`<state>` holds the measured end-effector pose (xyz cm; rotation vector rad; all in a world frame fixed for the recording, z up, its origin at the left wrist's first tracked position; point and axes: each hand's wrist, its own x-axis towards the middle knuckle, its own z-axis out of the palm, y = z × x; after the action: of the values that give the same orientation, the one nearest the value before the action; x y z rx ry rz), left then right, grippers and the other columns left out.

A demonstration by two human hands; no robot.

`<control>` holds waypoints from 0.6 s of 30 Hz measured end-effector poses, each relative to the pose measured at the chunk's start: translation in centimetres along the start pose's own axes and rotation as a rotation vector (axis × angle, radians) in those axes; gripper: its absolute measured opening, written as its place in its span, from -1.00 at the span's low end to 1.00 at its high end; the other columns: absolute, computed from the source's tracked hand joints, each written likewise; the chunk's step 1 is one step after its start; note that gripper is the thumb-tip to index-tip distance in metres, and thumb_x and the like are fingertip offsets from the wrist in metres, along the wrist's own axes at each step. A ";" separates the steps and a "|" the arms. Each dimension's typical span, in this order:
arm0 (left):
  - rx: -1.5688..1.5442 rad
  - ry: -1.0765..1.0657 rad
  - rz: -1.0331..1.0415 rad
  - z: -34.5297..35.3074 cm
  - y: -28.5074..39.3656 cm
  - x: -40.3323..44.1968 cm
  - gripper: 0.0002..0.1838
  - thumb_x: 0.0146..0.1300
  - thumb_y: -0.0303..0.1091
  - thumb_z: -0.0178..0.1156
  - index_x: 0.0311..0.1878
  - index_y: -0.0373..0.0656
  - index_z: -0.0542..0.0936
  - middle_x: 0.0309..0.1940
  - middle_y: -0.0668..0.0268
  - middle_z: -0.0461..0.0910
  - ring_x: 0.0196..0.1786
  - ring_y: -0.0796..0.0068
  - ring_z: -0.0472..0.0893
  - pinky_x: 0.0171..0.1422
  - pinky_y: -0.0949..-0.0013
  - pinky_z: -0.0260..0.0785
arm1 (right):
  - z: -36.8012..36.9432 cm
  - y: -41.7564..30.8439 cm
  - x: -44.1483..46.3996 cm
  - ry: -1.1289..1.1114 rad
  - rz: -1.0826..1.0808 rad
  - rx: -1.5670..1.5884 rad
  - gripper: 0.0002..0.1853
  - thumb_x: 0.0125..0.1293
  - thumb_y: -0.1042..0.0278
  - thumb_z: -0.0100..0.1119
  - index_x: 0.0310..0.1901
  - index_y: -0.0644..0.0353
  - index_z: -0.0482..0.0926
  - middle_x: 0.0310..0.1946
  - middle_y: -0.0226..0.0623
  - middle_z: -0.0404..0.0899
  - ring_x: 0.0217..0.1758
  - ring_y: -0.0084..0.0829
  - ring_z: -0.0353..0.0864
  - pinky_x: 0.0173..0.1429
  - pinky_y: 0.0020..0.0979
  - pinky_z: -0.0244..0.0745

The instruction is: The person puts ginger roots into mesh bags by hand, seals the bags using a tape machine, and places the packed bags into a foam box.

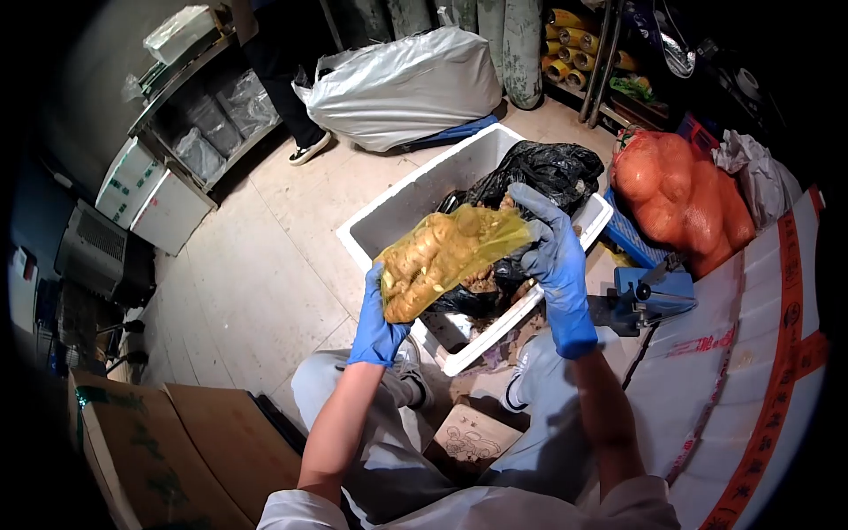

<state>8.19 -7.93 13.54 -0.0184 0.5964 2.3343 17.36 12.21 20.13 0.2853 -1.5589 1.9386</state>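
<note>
A yellow mesh bag (442,258) of knobbly, ginger-like roots is held up over a white foam box (389,196). My left hand (380,318), in a blue glove, grips the bag's lower left end. At the bag's upper right end is my right hand (558,265), gloved in blue with dirty fingers, thumb and fingers closed around the mesh. Black plastic bags (543,172) and loose brown bits lie in the box, partly hidden by the mesh bag.
A blue device (654,296) and orange net sacks (680,190) stand right of the box. Beyond it lies a large white sack (406,88); another person's leg and shoe (309,148) show beside that. Cardboard (194,442) is at lower left, white cartons (724,380) at right.
</note>
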 end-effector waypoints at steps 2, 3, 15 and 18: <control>0.013 0.070 0.000 0.1 -0.5 0.1 -0.49 0.18 0.01 -0.05 0.09 -0.12 0.31 -0.02 0.17 0.42 -0.05 0.23 0.50 -0.02 0.14 0.44 | 1.0 -2.3 0.4 -0.101 -0.058 -0.236 -0.14 -0.21 0.34 0.39 0.18 0.24 0.14 0.25 -0.32 0.06 0.10 -0.62 0.21 -0.02 -0.54 0.36; -0.003 0.046 -0.016 0.3 -0.6 -0.2 -0.48 0.17 -0.01 -0.01 0.10 -0.14 0.29 0.01 0.16 0.40 -0.04 0.22 0.49 -0.01 0.13 0.44 | 2.3 -2.9 0.4 -0.023 -0.038 -0.181 -0.25 -0.15 0.38 0.35 0.13 0.25 0.21 0.17 -0.30 0.18 0.07 -0.62 0.27 -0.04 -0.55 0.38; 0.242 0.001 -0.362 1.8 -1.9 -0.3 -0.68 0.25 -0.17 -0.11 -0.06 -0.16 0.41 -0.26 0.22 0.54 -0.28 0.36 0.58 -0.15 0.34 0.48 | 4.1 -6.1 4.1 -0.093 0.273 -0.506 -0.88 0.08 0.42 0.18 -0.35 0.26 0.56 -0.54 -0.38 0.51 -0.56 -0.70 0.43 -0.54 -0.64 0.37; 0.374 0.121 -0.278 -1.2 -2.1 0.9 -0.74 0.24 -0.22 -0.11 -0.16 -0.16 0.46 -0.39 0.28 0.54 -0.38 0.43 0.55 -0.28 0.43 0.46 | 3.5 -6.8 5.4 -0.058 0.189 -0.511 -0.89 0.10 0.43 0.16 -0.38 0.29 0.56 -0.58 -0.43 0.49 -0.66 -0.72 0.36 -0.59 -0.67 0.27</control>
<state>8.71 -6.54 11.47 -0.0650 1.0155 1.9353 16.42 11.38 29.41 -0.0249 -2.1135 1.5982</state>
